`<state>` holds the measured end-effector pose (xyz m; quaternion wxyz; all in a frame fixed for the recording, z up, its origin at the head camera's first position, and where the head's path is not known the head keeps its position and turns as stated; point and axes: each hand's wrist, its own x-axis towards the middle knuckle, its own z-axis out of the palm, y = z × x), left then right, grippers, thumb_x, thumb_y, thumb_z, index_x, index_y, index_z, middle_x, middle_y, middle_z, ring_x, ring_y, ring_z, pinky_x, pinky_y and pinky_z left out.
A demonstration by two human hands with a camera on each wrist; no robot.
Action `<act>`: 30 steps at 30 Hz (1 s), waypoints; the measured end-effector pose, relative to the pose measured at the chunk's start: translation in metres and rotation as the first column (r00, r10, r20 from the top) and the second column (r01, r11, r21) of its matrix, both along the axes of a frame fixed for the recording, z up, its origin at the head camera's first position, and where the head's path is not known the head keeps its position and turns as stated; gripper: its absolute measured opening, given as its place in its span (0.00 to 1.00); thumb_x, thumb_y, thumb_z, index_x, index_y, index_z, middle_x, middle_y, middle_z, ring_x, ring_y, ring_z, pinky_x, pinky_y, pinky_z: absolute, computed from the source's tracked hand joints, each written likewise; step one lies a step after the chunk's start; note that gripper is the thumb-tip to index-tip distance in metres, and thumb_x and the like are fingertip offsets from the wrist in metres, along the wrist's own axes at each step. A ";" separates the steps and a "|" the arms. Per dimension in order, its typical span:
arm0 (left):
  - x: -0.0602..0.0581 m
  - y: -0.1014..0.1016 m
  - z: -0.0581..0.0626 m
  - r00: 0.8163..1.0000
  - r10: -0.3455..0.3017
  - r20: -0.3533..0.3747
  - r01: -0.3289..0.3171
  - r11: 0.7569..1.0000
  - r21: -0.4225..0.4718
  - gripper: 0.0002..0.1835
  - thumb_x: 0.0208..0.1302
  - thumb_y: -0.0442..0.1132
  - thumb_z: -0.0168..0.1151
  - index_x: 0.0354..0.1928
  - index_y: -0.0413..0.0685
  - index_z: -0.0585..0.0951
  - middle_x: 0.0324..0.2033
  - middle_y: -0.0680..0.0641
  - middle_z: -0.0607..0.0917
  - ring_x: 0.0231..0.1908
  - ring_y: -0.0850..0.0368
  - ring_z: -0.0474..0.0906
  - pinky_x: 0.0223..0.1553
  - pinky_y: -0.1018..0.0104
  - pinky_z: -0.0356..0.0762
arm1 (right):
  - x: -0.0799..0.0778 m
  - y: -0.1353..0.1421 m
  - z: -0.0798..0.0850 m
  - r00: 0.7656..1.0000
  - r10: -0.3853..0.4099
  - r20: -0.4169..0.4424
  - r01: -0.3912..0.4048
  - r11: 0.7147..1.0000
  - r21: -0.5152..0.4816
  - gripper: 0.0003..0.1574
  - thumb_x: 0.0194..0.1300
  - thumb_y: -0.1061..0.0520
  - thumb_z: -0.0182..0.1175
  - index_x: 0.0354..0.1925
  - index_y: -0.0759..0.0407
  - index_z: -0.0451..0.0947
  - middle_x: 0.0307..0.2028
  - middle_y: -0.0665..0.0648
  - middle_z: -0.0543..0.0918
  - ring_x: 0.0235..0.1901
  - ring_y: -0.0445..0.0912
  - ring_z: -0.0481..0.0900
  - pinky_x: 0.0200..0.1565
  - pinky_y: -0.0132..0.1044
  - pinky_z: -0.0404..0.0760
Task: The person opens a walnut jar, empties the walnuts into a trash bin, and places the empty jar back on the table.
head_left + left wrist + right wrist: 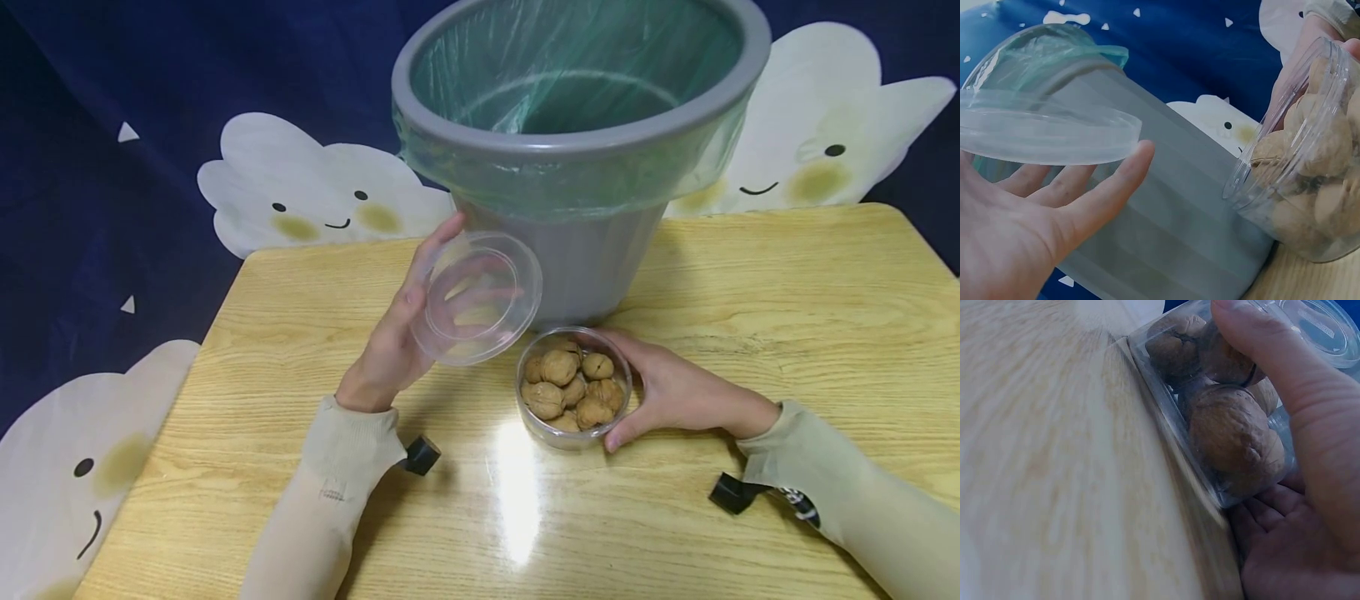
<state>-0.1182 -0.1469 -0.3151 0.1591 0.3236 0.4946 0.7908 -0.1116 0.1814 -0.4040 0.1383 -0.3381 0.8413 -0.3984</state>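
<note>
Clamped on the side of a clear plastic jar (564,441), the right hand (678,387) has its thumb on the near wall and its fingers wrapped round the far side. Held in the left hand (396,337), a clear plastic lid (480,298) is off the jar and raised beside its mouth, with fingers showing through it.

Round and glossy, the jar has transparent walls and a ringed rim. Inside are whole walnuts (559,367), brown and wrinkled, some with their seams showing. The lid is a shallow disc with concentric ring lines; from the left wrist it looks milky and is seen nearly edge-on.

The jar is at the wooden tabletop (795,292), just in front of the grey bin (585,258), which wears a green plastic liner (573,190) folded over its lip. It stands roughly upright, mouth facing up and its central axis running from base to rim; which dimension is longer I cannot tell. The lid is tilted, its broad face turned toward the head camera.
</note>
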 end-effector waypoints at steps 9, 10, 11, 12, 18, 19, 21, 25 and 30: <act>-0.001 0.000 0.002 0.997 0.039 0.074 -0.040 0.999 0.014 0.46 0.69 0.76 0.47 0.82 0.65 0.51 0.66 0.46 0.74 0.61 0.48 0.81 0.53 0.47 0.86 | 0.000 -0.001 -0.001 1.000 0.013 -0.003 -0.013 1.000 -0.023 0.85 0.30 0.44 0.89 0.81 0.43 0.52 0.73 0.59 0.71 0.71 0.60 0.72 0.69 0.67 0.68; -0.001 0.000 0.002 0.996 0.043 0.074 -0.044 0.999 0.011 0.48 0.68 0.77 0.48 0.82 0.64 0.49 0.66 0.46 0.73 0.61 0.48 0.81 0.53 0.47 0.86 | 0.000 -0.001 -0.001 1.000 0.014 -0.003 -0.014 1.000 -0.022 0.85 0.30 0.44 0.89 0.81 0.43 0.52 0.73 0.59 0.71 0.71 0.60 0.72 0.69 0.67 0.67; -0.001 0.000 0.002 0.997 0.044 0.071 -0.045 0.999 0.007 0.49 0.68 0.77 0.49 0.82 0.65 0.49 0.66 0.47 0.73 0.61 0.48 0.81 0.53 0.47 0.86 | 0.000 -0.001 -0.001 1.000 0.014 -0.002 -0.014 1.000 -0.021 0.85 0.30 0.44 0.89 0.81 0.44 0.52 0.73 0.59 0.71 0.71 0.60 0.72 0.69 0.67 0.67; -0.001 -0.001 0.001 0.997 0.036 0.070 -0.037 0.999 0.007 0.48 0.68 0.76 0.51 0.82 0.66 0.49 0.66 0.46 0.72 0.62 0.48 0.80 0.54 0.46 0.86 | 0.000 -0.001 -0.001 1.000 0.014 -0.002 -0.014 1.000 -0.021 0.85 0.30 0.43 0.89 0.81 0.44 0.52 0.73 0.59 0.71 0.71 0.61 0.72 0.70 0.67 0.67; -0.002 -0.002 -0.001 0.997 0.001 0.080 -0.003 1.000 0.021 0.43 0.70 0.68 0.56 0.80 0.73 0.49 0.65 0.45 0.73 0.63 0.47 0.79 0.54 0.42 0.85 | 0.000 -0.001 -0.001 1.000 0.014 -0.003 -0.014 1.000 -0.019 0.85 0.30 0.43 0.89 0.81 0.44 0.52 0.73 0.60 0.71 0.71 0.61 0.72 0.70 0.67 0.67; -0.002 -0.002 -0.001 0.996 0.008 0.089 -0.010 1.000 0.022 0.43 0.70 0.68 0.56 0.80 0.73 0.50 0.65 0.45 0.74 0.63 0.47 0.80 0.53 0.43 0.86 | 0.000 -0.001 -0.001 1.000 0.014 -0.003 -0.014 1.000 -0.019 0.85 0.30 0.43 0.89 0.81 0.44 0.52 0.73 0.60 0.71 0.71 0.62 0.72 0.70 0.68 0.67; -0.002 -0.002 -0.001 0.995 0.025 0.093 -0.027 0.999 0.017 0.43 0.70 0.68 0.56 0.80 0.71 0.50 0.65 0.46 0.73 0.62 0.47 0.80 0.52 0.45 0.86 | 0.000 -0.001 -0.001 1.000 0.011 -0.002 -0.011 1.000 -0.017 0.85 0.30 0.43 0.89 0.81 0.43 0.52 0.73 0.60 0.71 0.71 0.62 0.72 0.70 0.67 0.67; -0.003 -0.004 -0.002 0.992 0.088 0.096 -0.088 0.996 -0.004 0.45 0.68 0.69 0.56 0.80 0.68 0.52 0.67 0.49 0.69 0.62 0.50 0.78 0.54 0.51 0.86 | 0.000 -0.001 0.000 1.000 0.013 -0.006 -0.013 1.000 -0.010 0.85 0.30 0.43 0.89 0.81 0.43 0.52 0.73 0.59 0.71 0.71 0.60 0.72 0.70 0.66 0.67; -0.004 -0.007 -0.001 0.987 0.120 0.103 -0.121 0.993 0.004 0.48 0.66 0.69 0.57 0.82 0.64 0.50 0.68 0.50 0.67 0.64 0.53 0.75 0.56 0.56 0.85 | 0.000 -0.001 0.000 1.000 0.011 -0.001 -0.011 1.000 -0.011 0.85 0.30 0.43 0.89 0.81 0.44 0.53 0.74 0.60 0.70 0.71 0.61 0.71 0.70 0.66 0.67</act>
